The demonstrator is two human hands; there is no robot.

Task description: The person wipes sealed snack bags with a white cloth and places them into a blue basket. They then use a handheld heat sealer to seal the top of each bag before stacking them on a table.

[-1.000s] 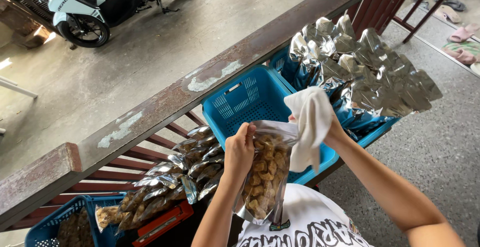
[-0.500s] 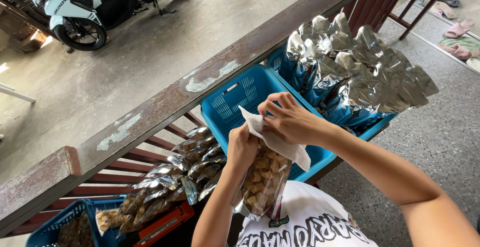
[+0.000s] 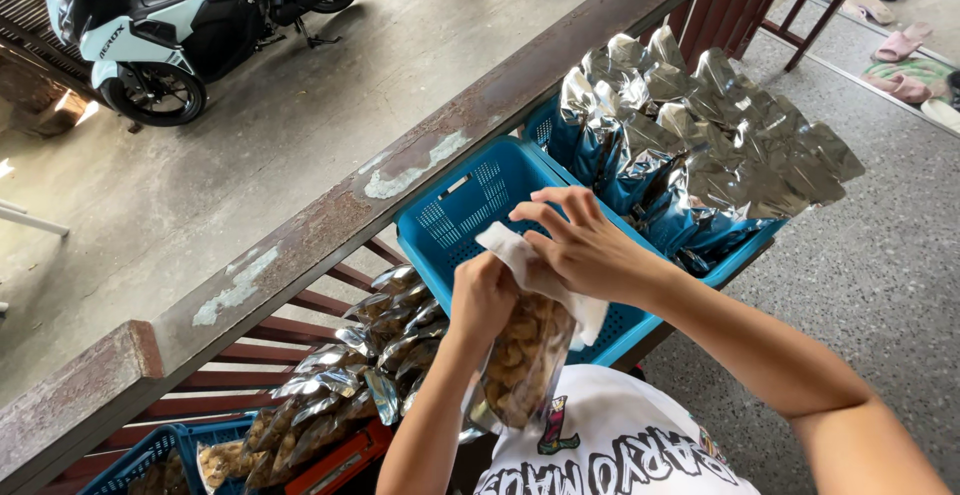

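The left hand (image 3: 482, 295) is closed around the top of a clear snack bag (image 3: 525, 360), held upright over the near edge of an empty blue basket (image 3: 470, 210). The right hand (image 3: 585, 247), fingers curled, presses a white cloth (image 3: 535, 275) against the bag's mouth. Beyond, silver foil pouches (image 3: 700, 135) fill a second basket by the railing (image 3: 330, 220).

Down on the speckled grey floor (image 3: 880, 255), a blue plastic basket (image 3: 470, 205) sits against the worn railing (image 3: 330, 225), its near half showing bare mesh. Right beside it, touching, a second blue basket (image 3: 745, 245) is heaped high with silver foil bags (image 3: 700, 125). Further left, filled snack bags (image 3: 350, 385) pile over a red crate (image 3: 345, 460), and another blue basket (image 3: 140, 460) peeks in at the corner.
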